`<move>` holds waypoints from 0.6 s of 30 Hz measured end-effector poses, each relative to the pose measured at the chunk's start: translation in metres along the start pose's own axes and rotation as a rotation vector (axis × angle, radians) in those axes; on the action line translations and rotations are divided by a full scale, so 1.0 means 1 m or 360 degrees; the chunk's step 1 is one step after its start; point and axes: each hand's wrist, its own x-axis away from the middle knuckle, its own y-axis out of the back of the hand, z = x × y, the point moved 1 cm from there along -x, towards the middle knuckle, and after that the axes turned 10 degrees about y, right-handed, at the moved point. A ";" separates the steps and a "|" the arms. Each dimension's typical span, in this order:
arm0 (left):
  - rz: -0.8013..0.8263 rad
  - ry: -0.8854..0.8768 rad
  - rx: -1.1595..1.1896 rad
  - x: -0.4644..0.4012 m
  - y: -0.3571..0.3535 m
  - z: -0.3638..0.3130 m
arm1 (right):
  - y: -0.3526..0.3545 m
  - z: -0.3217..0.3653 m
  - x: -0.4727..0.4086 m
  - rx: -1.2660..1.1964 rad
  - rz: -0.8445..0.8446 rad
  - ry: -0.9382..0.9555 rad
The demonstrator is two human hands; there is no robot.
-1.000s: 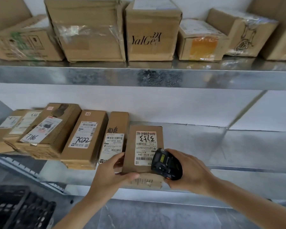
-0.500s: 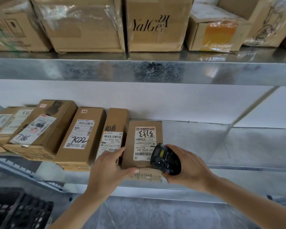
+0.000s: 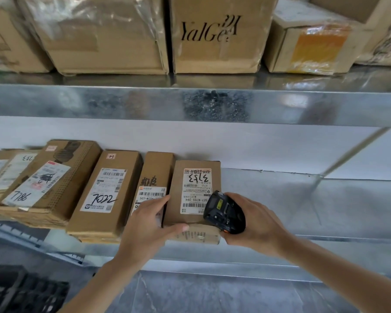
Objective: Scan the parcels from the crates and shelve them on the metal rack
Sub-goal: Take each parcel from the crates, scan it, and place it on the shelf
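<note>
A small cardboard parcel (image 3: pixel 195 177) with a white label marked 3153 lies on the middle shelf of the metal rack (image 3: pixel 303 213), its front end at the shelf's edge. My left hand (image 3: pixel 148 231) grips its near left corner, thumb across the front face and fingers along the left side. My right hand (image 3: pixel 255 224) holds a black handheld scanner (image 3: pixel 224 213) at the parcel's near right corner, over the label's lower edge. A narrow parcel (image 3: pixel 156 175) lies right beside it on the left.
More labelled parcels (image 3: pixel 108 193) lie in a row to the left on the same shelf. Bigger cartons (image 3: pixel 217 35) stand on the upper shelf. Bare shelf stretches to the right. A black plastic crate (image 3: pixel 20 292) sits at the bottom left on the grey floor.
Both hands have pushed the 3153 parcel a little farther back onto the shelf. The view has moved closer to the rack and slightly down.
</note>
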 end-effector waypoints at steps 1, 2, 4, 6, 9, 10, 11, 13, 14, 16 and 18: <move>0.0004 -0.0001 -0.0001 -0.003 -0.001 0.000 | 0.001 -0.001 -0.003 0.0000 0.0001 -0.0005; 0.0005 -0.0010 -0.0005 -0.005 0.000 -0.001 | 0.002 -0.002 -0.005 0.0000 0.0000 -0.0010; 0.0012 -0.0012 -0.0006 -0.011 -0.001 -0.001 | 0.002 -0.005 -0.011 -0.0010 -0.0002 -0.0012; 0.0004 -0.0012 0.0013 -0.016 -0.001 -0.003 | 0.004 -0.008 -0.016 -0.0019 0.0009 -0.0008; -0.0023 -0.0026 0.0026 -0.025 -0.003 -0.003 | 0.006 -0.012 -0.025 -0.0007 0.0001 -0.0012; -0.0033 -0.0035 0.0035 -0.027 -0.003 -0.004 | 0.007 -0.014 -0.027 0.0000 -0.0009 -0.0015; -0.0038 -0.0041 0.0053 -0.029 -0.004 -0.003 | 0.007 -0.015 -0.029 0.0004 -0.0016 -0.0018; -0.0035 -0.0039 0.0076 -0.033 -0.005 -0.001 | 0.008 -0.017 -0.032 0.0005 -0.0019 -0.0020; -0.0029 -0.0027 0.0078 -0.033 -0.004 -0.002 | 0.008 -0.017 -0.033 0.0004 -0.0013 -0.0020; -0.0012 -0.0009 0.0073 -0.033 -0.004 -0.003 | 0.008 -0.018 -0.034 -0.0009 -0.0005 -0.0015; -0.0006 -0.0009 0.0069 -0.033 -0.003 -0.004 | 0.009 -0.017 -0.033 -0.0023 -0.0009 -0.0002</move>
